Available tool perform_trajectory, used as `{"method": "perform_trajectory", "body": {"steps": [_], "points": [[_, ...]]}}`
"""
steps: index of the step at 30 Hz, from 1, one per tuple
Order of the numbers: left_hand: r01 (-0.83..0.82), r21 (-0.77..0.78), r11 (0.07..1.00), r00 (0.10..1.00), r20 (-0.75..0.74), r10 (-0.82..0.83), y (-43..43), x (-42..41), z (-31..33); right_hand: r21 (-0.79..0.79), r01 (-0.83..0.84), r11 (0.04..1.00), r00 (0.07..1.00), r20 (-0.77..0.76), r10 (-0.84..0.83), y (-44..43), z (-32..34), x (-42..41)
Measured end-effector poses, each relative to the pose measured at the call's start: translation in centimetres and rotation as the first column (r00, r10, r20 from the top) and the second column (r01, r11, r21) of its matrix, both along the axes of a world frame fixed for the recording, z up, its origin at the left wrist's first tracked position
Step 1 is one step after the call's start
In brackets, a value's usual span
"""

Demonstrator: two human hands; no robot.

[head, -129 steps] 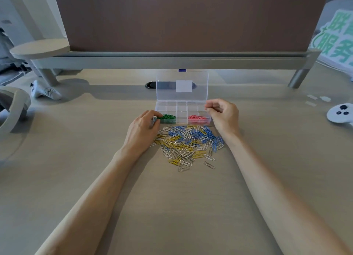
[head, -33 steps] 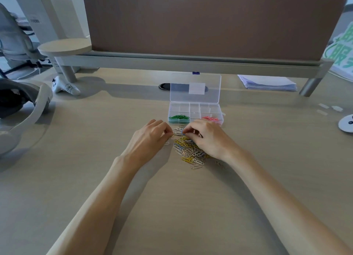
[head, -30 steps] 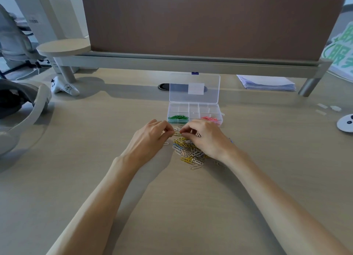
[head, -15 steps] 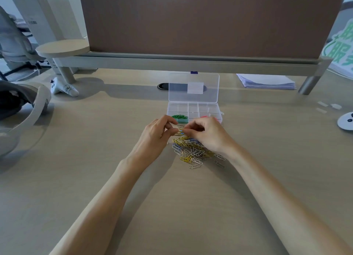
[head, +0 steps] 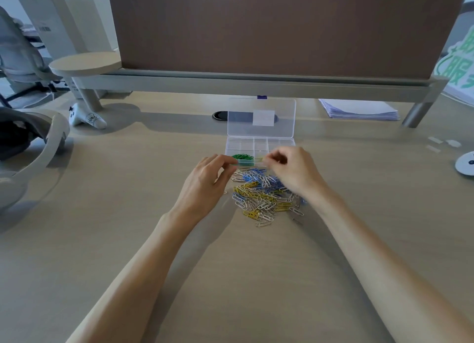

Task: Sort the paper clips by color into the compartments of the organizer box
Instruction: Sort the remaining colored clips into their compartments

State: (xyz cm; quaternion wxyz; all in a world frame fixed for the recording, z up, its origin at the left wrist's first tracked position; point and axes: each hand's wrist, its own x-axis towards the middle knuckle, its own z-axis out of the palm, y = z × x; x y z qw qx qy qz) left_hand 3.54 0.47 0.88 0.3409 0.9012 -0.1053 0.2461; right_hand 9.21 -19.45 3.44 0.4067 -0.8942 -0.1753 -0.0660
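The desk (head: 102,214) carries a clear box (head: 260,140) near its middle, the lid (head: 241,127) standing open behind it. Far right of the box, under the shelf, lies a paper stack (head: 359,109).

Just in front of the box, a loose pile (head: 261,196) of blue, yellow and silver clips lies on the desk between the two hands.

The left hand (head: 205,186) sits at the box's front left corner, thumb and forefinger closed together; I cannot tell whether they hold anything. The right hand (head: 297,173), fingers curled, covers the front right compartment.

Green clips (head: 242,157) fill the front left compartment. The right hand's fingertips pinch what looks like a yellow clip (head: 259,158) over the front middle compartment.
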Motion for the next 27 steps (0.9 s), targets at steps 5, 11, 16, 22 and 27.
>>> {"method": "perform_trajectory", "body": {"steps": [5, 11, 16, 22, 27], "points": [[-0.039, 0.108, 0.993, 0.999, -0.017, 0.041, 0.8, 0.0, -0.5, -0.149, 0.268, 0.952, 0.954, 0.179, -0.24, -1.1, -0.5, 4.7], [-0.028, 0.175, 0.984, 0.999, -0.026, 0.033, 1.2, 0.0, -0.8, -0.3, 0.28, 0.912, 0.952, 0.211, -0.222, -1.0, -1.3, 6.9], [0.097, 0.218, 0.971, 0.994, -0.073, -0.083, 2.0, 0.1, -1.0, -0.36, 0.253, 0.898, 0.959, 0.214, -0.184, -1.3, -1.4, 6.8], [0.162, 0.251, 0.954, 0.986, -0.071, -0.149, 2.0, 0.1, -0.9, -0.282, 0.025, 0.959, 0.983, 0.181, 0.028, -0.2, -0.1, 2.7], [0.152, 0.29, 0.945, 0.988, -0.055, -0.142, 1.9, 0.0, -1.0, -0.344, -0.28, 0.896, 0.96, -0.085, 0.267, 0.8, 0.9, -0.7]]}}
